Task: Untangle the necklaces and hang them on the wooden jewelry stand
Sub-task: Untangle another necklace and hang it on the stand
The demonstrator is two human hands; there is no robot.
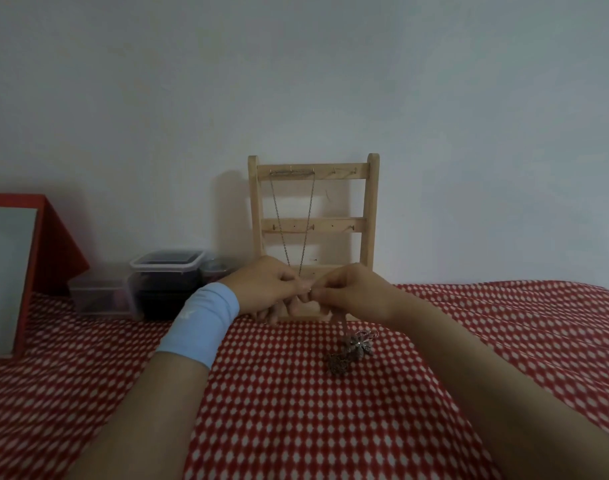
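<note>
Both hands meet low in front of the wooden jewelry stand (370,202), which stands against the wall. The left hand (265,289), with a pale blue wristband (202,320) on its wrist, and the right hand (351,292) come together just before the stand's bottom rail. Their fingers are curled in, tips almost touching. The left fingers (301,284) and the right fingers (322,291) each pinch a thin bit of chain at that meeting point, though the exact hold is too small to make out. From under the right hand the chain drops to the tangled necklaces (351,348), a dark clump with flower-like pendants lying on the red checked cloth (469,341), in front of the stand and just below the fingers. One hung necklace (310,209) already drapes in a long V from hooks on the stand's top rail, its lower end hidden behind the hands. Left of the stand sit clear plastic containers (164,271), and further left a red-framed mirror (36,254).
</note>
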